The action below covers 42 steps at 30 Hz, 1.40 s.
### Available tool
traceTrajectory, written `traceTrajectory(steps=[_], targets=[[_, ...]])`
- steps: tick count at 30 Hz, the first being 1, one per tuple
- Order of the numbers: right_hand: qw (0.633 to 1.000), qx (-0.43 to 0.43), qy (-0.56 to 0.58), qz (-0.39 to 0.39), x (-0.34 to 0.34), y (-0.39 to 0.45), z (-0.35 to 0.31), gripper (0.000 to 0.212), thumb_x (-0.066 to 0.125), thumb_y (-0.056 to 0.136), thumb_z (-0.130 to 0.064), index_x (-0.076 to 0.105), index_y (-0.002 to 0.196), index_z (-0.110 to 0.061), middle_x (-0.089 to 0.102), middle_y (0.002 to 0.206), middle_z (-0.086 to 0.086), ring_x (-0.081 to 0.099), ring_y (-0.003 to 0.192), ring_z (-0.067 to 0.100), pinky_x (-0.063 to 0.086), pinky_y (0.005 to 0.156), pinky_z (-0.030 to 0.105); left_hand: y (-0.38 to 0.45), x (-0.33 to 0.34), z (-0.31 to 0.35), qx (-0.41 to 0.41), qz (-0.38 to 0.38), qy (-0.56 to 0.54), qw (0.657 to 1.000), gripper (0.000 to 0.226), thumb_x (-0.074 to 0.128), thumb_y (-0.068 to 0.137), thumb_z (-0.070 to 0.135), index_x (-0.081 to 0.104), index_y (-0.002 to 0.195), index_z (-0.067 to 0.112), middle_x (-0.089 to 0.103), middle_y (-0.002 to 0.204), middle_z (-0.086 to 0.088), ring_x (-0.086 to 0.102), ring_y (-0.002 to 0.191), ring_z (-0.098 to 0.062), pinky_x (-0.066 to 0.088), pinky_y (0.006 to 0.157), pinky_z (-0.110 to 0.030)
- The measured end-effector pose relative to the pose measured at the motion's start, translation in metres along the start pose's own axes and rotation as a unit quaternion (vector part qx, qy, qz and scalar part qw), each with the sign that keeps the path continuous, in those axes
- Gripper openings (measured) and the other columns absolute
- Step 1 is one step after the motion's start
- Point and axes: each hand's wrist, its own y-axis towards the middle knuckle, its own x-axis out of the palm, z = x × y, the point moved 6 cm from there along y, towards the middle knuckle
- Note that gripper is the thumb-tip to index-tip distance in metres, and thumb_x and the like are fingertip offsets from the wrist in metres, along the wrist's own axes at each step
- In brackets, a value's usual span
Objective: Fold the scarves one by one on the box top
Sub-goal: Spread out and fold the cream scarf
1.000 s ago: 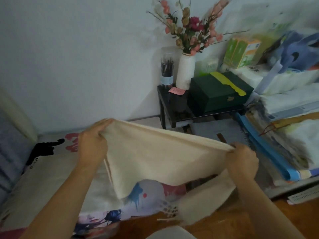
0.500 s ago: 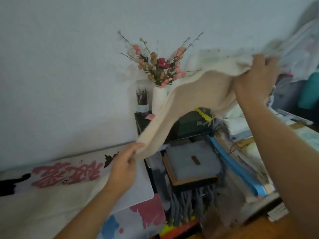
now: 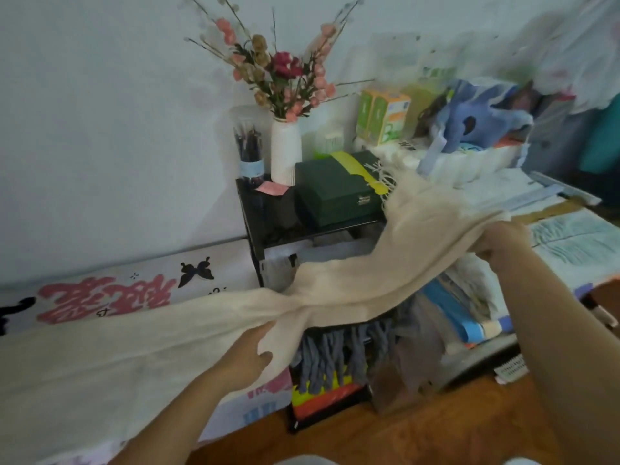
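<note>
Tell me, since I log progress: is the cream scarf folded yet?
Not yet. The cream scarf stretches between left hand and right hand, trailing over the printed box top.

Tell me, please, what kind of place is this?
Probably a lived-in room at home: a vase of flowers, a plush toy on stacked bedding, and papers beside the cream scarf.

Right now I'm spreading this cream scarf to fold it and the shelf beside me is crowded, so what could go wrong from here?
The cream scarf, held by the left hand and right hand, trails its fringe over the green box; a pull may drag the box. The white vase stands close by and could tip. The scarf also sags over the grey scarf, so the fringes might tangle.
</note>
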Motion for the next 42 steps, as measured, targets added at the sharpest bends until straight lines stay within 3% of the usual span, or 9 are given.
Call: traceTrajectory(steps=[5, 10, 15, 17, 19, 26, 29, 37, 42], targets=[[0.994, -0.099, 0.041, 0.026, 0.022, -0.047, -0.052, 0.059, 0.045, 0.088, -0.022, 0.044, 0.147, -0.022, 0.057, 0.131, 0.000, 0.057, 0.112, 0.018, 0.052, 0.092, 0.034, -0.032, -0.031, 0.017, -0.049, 0.071, -0.227, 0.970, 0.041, 0.057, 0.102, 0.017, 0.053, 0.139, 0.034, 0.049, 0.150, 0.002, 0.055, 0.126, -0.013, 0.043, 0.108, -0.034], [0.922, -0.332, 0.007, -0.199, 0.137, -0.175, -0.102, 0.047, 0.046, 0.099, -0.015, 0.050, 0.143, -0.032, 0.045, 0.139, -0.015, 0.043, 0.122, -0.001, 0.032, 0.107, 0.010, -0.095, -0.093, 0.059, 0.047, 0.098, -0.522, 0.846, 0.040, 0.050, 0.102, 0.023, 0.057, 0.139, 0.009, 0.063, 0.136, -0.012, 0.061, 0.126, -0.032, 0.043, 0.109, -0.055], [0.753, -0.434, -0.116, -0.482, 0.293, -0.337, -0.024, 0.059, 0.049, 0.093, 0.005, 0.047, 0.148, -0.016, 0.030, 0.160, 0.003, 0.024, 0.146, 0.007, 0.014, 0.121, 0.018, -0.136, -0.152, 0.030, 0.047, 0.182, -0.598, 0.779, 0.052, 0.049, 0.097, 0.060, 0.060, 0.131, 0.022, 0.063, 0.134, -0.011, 0.061, 0.124, -0.030, 0.049, 0.101, -0.058], [0.624, -0.429, -0.206, -0.620, 0.335, -0.397, 0.040, 0.065, 0.049, 0.089, 0.009, 0.044, 0.150, -0.015, 0.024, 0.164, 0.003, 0.019, 0.149, 0.012, 0.011, 0.122, 0.018, -0.139, -0.158, 0.000, 0.002, 0.217, -0.581, 0.785, 0.048, 0.046, 0.101, 0.052, 0.069, 0.120, 0.015, 0.069, 0.123, -0.015, 0.069, 0.108, -0.027, 0.059, 0.088, -0.044], [0.573, -0.391, -0.241, -0.679, 0.352, -0.427, 0.095, 0.066, 0.046, 0.089, 0.013, 0.047, 0.148, -0.016, 0.027, 0.163, 0.000, 0.023, 0.149, 0.015, 0.012, 0.119, 0.015, -0.138, -0.153, -0.051, -0.070, 0.259, -0.591, 0.761, 0.031, 0.053, 0.103, 0.028, 0.068, 0.115, 0.004, 0.065, 0.124, -0.028, 0.073, 0.092, -0.030, 0.061, 0.075, -0.039], [0.662, -0.267, -0.436, -0.548, 0.353, -0.366, 0.235, 0.061, 0.050, 0.100, -0.019, 0.026, 0.156, -0.027, 0.022, 0.162, -0.001, 0.024, 0.149, 0.023, 0.029, 0.119, 0.034, -0.159, -0.135, -0.186, -0.248, 0.333, -0.625, 0.661, 0.032, 0.061, 0.100, 0.016, 0.060, 0.129, 0.003, 0.067, 0.117, -0.017, 0.064, 0.091, -0.030, 0.052, 0.077, -0.044], [0.654, -0.196, -0.521, -0.513, 0.348, -0.345, 0.266, 0.071, 0.049, 0.101, -0.024, 0.009, 0.160, -0.027, 0.006, 0.167, 0.000, 0.012, 0.152, 0.025, 0.024, 0.120, 0.037, -0.156, -0.168, -0.181, -0.190, 0.310, -0.650, 0.668, 0.026, 0.055, 0.103, 0.017, 0.062, 0.124, 0.002, 0.069, 0.117, -0.019, 0.068, 0.097, -0.032, 0.054, 0.078, -0.043], [0.774, -0.184, -0.517, -0.316, 0.350, -0.344, 0.258, 0.072, 0.057, 0.091, -0.013, 0.025, 0.155, -0.024, 0.025, 0.155, 0.009, 0.032, 0.137, 0.030, 0.040, 0.107, 0.039, -0.194, -0.296, -0.180, 0.037, 0.270, -0.695, 0.665, 0.038, 0.047, 0.102, 0.019, 0.057, 0.138, 0.010, 0.066, 0.133, -0.008, 0.063, 0.123, -0.022, 0.051, 0.101, -0.036], [0.775, -0.194, -0.530, -0.284, 0.355, -0.358, 0.266, 0.059, 0.051, 0.090, -0.005, 0.040, 0.146, -0.017, 0.039, 0.143, 0.014, 0.042, 0.123, 0.033, 0.043, 0.102, 0.042, -0.212, -0.273, -0.343, -0.192, 0.375, -0.656, 0.626, 0.029, 0.051, 0.102, 0.036, 0.069, 0.112, 0.017, 0.068, 0.121, -0.006, 0.061, 0.114, -0.024, 0.052, 0.082, -0.033]])
